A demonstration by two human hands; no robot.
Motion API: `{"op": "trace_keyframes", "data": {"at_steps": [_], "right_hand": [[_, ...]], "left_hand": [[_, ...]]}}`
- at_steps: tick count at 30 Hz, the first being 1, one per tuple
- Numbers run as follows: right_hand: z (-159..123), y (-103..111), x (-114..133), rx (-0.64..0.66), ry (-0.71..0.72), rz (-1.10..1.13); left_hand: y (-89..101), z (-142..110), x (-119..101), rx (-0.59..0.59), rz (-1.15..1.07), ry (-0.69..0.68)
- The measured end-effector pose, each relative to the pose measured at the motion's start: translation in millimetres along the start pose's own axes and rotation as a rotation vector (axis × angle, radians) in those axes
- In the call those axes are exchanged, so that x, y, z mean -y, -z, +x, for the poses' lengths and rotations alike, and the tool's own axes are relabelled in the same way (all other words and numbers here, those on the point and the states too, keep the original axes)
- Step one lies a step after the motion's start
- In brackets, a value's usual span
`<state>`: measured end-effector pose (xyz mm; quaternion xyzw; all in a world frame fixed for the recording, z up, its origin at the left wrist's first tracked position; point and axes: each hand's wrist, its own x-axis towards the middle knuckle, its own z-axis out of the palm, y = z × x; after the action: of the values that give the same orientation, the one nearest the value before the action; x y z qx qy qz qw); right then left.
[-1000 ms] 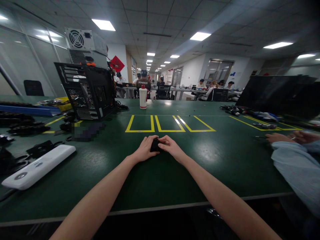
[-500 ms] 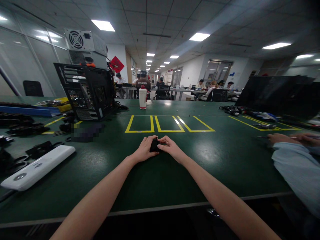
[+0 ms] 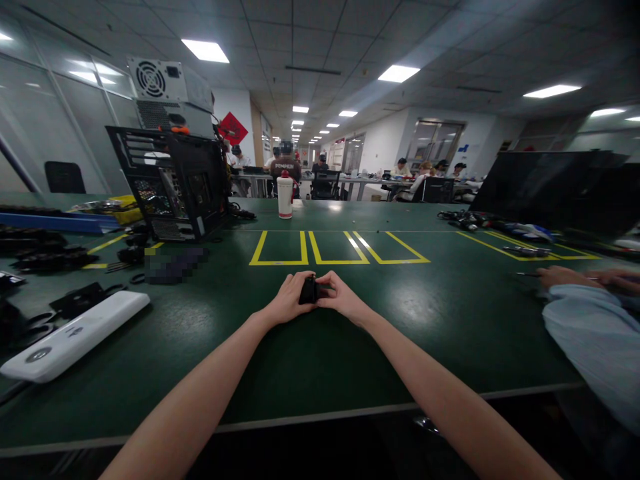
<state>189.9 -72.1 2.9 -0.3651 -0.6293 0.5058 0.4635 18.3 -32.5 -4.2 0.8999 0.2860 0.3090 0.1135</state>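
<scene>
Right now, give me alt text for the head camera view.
Two bare hands, left and right, hold a small black part above a green table. Beyond are yellow tape outlines and a white bottle; an open black computer case and a white power strip sit at left, a co-worker's hands at right.

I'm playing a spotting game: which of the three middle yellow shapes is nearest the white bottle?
The leftmost yellow tape outline: the white bottle stands behind it; the other two lie farther right.
</scene>
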Motion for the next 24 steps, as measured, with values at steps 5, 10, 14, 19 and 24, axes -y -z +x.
{"op": "trace_keyframes", "data": {"at_steps": [5, 10, 14, 19, 24], "right_hand": [[1.9, -1.3, 0.5, -0.096, 0.021, -0.089], [5.3, -0.3, -1.9, -0.105, -0.033, -0.076], [4.0, 1.2, -3.3, -0.028, 0.01, 0.003], [1.1, 0.1, -1.1, -0.047, 0.015, -0.041], [3.7, -0.6, -1.8, -0.143, -0.045, -0.091]], "left_hand": [[-0.7, 0.8, 0.7, 0.003, 0.0, 0.001], [-2.1, 1.8, 1.7, -0.007, 0.005, 0.0], [-0.8, 1.0, 0.3, -0.007, 0.002, -0.006], [-0.1, 0.3, -0.2, 0.001, 0.001, -0.006], [-1.0, 1.1, 0.2, -0.006, -0.004, -0.008]]}}
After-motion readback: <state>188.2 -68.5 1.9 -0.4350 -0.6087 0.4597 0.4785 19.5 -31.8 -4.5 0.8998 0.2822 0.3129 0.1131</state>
